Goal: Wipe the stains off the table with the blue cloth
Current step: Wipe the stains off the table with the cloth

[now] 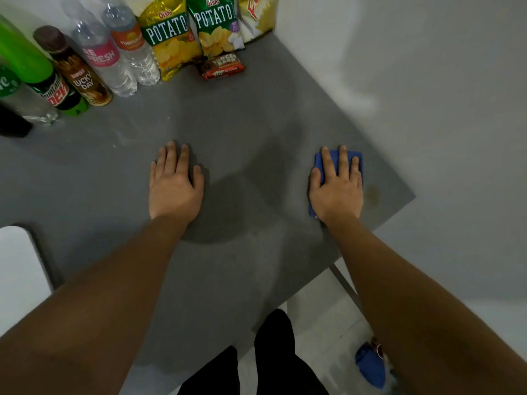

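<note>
The blue cloth (358, 161) lies folded on the grey table (242, 115) near its right edge. My right hand (336, 189) presses flat on top of it, fingers spread, so only the cloth's far and left edges show. A faint brownish stain (373, 195) marks the table just right of that hand, close to the corner. My left hand (174, 183) rests flat on the bare table near the middle, holding nothing.
Along the back stand several bottles (94, 58) and potato chip bags (171, 35), with a small red snack pack (222, 67) in front. A white chair seat (20, 269) is at the left. The wall (427, 95) is at the right; a blue shoe (370, 366) is below.
</note>
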The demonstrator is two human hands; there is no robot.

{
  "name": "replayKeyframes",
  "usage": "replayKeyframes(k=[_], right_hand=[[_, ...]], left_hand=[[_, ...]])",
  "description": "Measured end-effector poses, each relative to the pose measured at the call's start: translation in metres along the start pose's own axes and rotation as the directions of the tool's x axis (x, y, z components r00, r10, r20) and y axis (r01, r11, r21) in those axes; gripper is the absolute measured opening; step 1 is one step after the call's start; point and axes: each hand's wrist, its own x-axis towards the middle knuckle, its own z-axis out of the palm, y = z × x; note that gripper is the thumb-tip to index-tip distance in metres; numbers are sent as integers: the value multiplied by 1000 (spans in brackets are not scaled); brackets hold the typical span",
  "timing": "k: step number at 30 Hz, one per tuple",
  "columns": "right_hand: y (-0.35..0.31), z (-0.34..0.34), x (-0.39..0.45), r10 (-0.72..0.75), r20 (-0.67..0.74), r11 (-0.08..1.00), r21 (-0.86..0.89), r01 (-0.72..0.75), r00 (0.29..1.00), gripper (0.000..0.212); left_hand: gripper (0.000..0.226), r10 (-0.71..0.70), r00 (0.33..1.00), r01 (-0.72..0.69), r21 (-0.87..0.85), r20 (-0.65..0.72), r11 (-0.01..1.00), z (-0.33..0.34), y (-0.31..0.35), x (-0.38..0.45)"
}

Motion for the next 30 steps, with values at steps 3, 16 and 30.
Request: replayKeyframes(k=[3,16,30], right_hand=[[15,-6,11,42,-5,999,11,-42,999,61],[43,-11,-33,178,17,984,6,-178,984,62],[14,3,-23,7,-2,1000,-10,-7,1000,62]], left_hand=[[58,-1,1000,1,-12,0,1000,0,1,-1],[56,-17,1000,17,2,15,1000,-1,6,2],[56,133,991,-133,-2,3,991,20,29,-21]])
